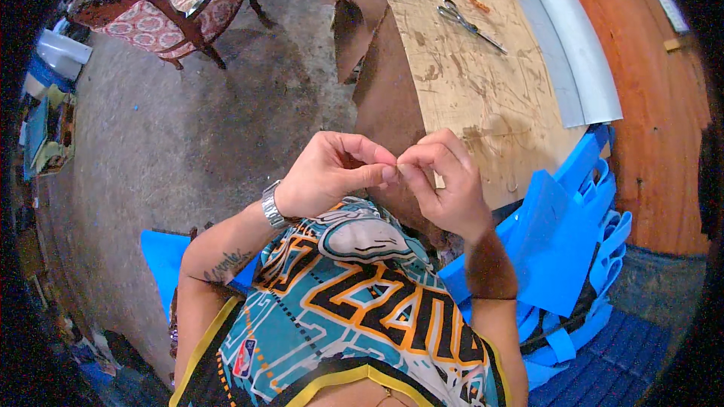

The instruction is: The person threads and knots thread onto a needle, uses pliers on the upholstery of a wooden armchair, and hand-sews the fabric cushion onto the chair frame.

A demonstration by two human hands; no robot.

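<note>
Right into the close work now: pinching with the left hand [328,169], thumb to forefinger, and meeting it tip to tip with the right hand [456,185], pinched in much the same way. Cannot make out any item between those fingertips, too fine or too well hidden to tell; to be found, if anywhere, right at that meeting point, in front of the teal jersey [302,335] and near the edge of the bench [445,98]. Judging by so delicate a grip, probably next to weightless, thin, easy to drop; best taken at its very ends, with light pressure from thumb and forefinger. Spotting scissors [470,27] too, lying on the bench well apart from both hands. Close by the right forearm [494,267], look at those blue sheets [547,245], bent and heaped, apparently light and soft, better gripped by an edge. And up at far left, glimpsing a chair [139,26] in red patterned cloth.
</note>
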